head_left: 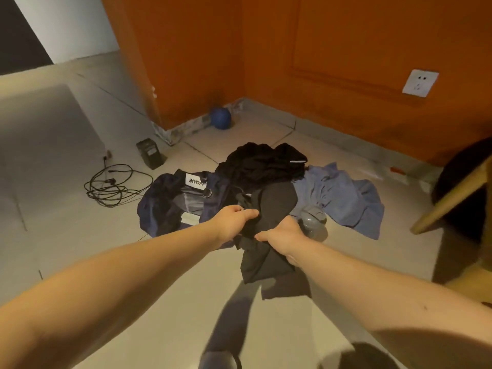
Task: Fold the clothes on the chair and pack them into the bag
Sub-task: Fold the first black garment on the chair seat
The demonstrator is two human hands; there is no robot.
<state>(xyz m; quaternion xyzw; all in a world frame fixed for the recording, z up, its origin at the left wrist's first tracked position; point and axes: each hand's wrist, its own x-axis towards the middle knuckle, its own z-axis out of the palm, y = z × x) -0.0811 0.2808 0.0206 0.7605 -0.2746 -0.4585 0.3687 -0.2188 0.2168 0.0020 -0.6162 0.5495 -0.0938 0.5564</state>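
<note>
Both my hands hold one black garment [266,259] above the floor; its lower part hangs down between my forearms. My left hand [234,219] grips its upper left edge and my right hand [282,235] grips it just to the right. Behind it on the floor lies a dark navy bag [170,201] with a white label. A crumpled black garment [263,163] and a blue garment [343,198] lie beside the bag. A wooden chair [452,198] stands at the right edge, only partly visible.
A grey bottle [314,222] lies by my right hand. A coiled black cable [114,187] and a small black box [150,153] sit left of the bag. A blue ball [220,118] rests against the orange wall [346,62], which has a white socket [420,83].
</note>
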